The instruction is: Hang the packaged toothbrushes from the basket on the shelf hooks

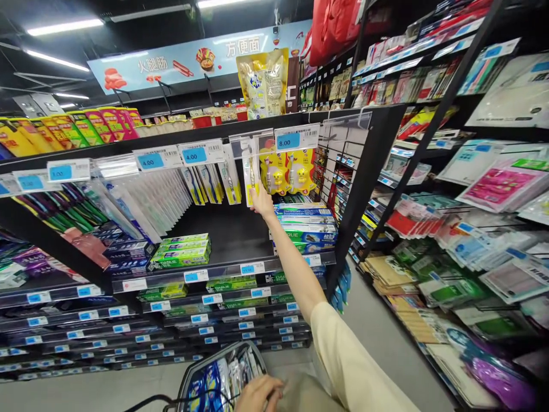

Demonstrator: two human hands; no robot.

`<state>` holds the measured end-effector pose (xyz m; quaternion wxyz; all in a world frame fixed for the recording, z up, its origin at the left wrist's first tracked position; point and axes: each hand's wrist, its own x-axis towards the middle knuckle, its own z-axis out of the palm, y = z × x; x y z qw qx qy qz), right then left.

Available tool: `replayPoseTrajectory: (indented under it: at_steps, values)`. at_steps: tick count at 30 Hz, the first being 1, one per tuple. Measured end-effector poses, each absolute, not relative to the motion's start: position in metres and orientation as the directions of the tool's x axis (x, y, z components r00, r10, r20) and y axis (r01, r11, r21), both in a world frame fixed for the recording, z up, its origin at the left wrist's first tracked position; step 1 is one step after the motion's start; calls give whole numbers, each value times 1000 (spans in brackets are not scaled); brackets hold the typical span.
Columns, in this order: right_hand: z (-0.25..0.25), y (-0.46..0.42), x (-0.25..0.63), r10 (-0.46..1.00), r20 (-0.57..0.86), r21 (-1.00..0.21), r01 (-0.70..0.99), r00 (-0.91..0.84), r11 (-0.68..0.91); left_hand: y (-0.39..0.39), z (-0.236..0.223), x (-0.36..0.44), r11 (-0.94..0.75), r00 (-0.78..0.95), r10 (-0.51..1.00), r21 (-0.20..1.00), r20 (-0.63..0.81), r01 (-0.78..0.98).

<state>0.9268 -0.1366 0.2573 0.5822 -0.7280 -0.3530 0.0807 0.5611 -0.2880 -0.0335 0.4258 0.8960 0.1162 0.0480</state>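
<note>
My right hand (pixel 261 200) reaches out to the rack and grips the lower end of a packaged toothbrush (pixel 251 166), a white and yellow pack that hangs upright below a clear label holder. Just left of it hangs another toothbrush pack (pixel 231 178); on the right are yellow packs with small duck shapes (pixel 288 171). Low in the view, my left hand (pixel 259 395) is beside the shopping basket (pixel 185 382), its fingers curled. What those fingers hold, if anything, is hidden. Blue and white packets (pixel 212 380) lie in the basket.
Toothpaste boxes (pixel 182 250) and more boxes (pixel 306 226) sit on the shelf below the hanging packs. A golden pouch (pixel 263 83) stands on top. Along the right runs an aisle floor (pixel 364 326) beside another stocked rack. A black cable (pixel 150 399) crosses the basket.
</note>
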Motion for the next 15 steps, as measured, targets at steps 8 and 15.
replayPoseTrajectory:
  at_steps: [8, 15]
  values:
    - [259, -166, 916, 684, 279, -700, 631, 674, -335, -291, -16, 547, -609, 965, 263, 773, -18, 180]
    - [265, -203, 969, 860, 196, -331, 857, 471, -395, -297, 15, 542, -561, 947, 309, 788, -86, 255]
